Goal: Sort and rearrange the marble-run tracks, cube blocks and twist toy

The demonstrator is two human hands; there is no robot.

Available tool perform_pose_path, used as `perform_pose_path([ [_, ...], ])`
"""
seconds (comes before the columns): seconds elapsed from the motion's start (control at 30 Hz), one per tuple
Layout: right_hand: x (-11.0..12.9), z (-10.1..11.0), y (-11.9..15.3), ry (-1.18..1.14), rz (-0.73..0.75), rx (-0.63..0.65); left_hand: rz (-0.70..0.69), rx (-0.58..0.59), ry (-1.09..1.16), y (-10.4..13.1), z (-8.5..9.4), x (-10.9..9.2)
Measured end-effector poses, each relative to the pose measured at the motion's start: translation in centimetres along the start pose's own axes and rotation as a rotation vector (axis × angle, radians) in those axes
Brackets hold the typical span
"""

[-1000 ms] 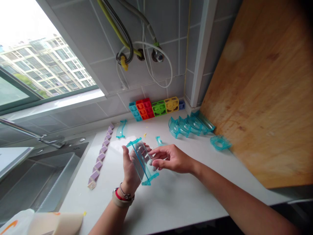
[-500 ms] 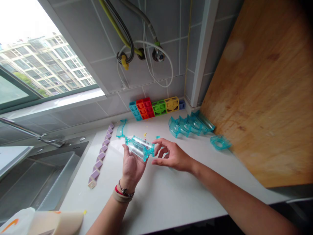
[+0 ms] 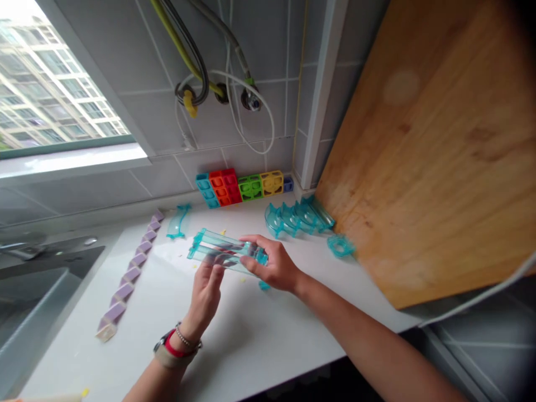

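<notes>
Head view: white counter (image 3: 259, 335) spreads below teal piece (image 3: 226, 242), grey tiles (image 3: 268, 44) behind.

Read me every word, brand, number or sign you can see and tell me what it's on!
There are none I can read.
The clear teal piece, coloured blocks and purple-and-white zigzag strip show no lettering I can make out.
Any marks on the beige wristband are too small to read.

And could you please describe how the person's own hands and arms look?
The bare left hand has a silvery beaded bracelet, a red band and a broad beige strap, perhaps a watch's, at its wrist. The bare right hand wears no visible jewellery. No sleeves are visible.
</notes>
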State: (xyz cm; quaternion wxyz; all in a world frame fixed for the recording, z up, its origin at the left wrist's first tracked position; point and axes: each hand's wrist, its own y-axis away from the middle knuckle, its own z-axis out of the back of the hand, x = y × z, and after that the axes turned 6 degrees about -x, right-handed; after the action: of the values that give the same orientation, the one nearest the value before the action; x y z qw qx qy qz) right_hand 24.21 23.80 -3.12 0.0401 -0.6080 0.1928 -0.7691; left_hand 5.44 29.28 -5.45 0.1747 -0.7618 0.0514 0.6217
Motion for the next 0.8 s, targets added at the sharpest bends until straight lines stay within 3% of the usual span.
perform_pose_path([
  [0.13,0.4,0.2,-0.1,0.117,0.120,-0.135,-0.193,0.260,-0.408,0.2,-0.2,0.7],
  [0.27,1.4,1.6,1.5,0.297,0.125,-0.250,-0.347,0.487,-0.656,0.2,-0.7,1.2],
  [0.4,1.6,4.4,6.5,0.501,0.103,-0.381,-0.413,0.522,-0.735,0.7,-0.9,2.4],
  [0.57,-0.5,8.4,13.4,0.769,0.004,-0.494,-0.410,0.517,-0.688,1.4,-1.4,2.7],
  [0.7,-1.7,9.5,15.8,0.917,-0.034,-0.503,-0.412,0.519,-0.679,1.6,-1.6,2.2],
  [0.8,-1.6,9.1,16.1,0.944,-0.062,-0.399,-0.456,0.528,-0.723,1.8,-1.4,2.0],
])
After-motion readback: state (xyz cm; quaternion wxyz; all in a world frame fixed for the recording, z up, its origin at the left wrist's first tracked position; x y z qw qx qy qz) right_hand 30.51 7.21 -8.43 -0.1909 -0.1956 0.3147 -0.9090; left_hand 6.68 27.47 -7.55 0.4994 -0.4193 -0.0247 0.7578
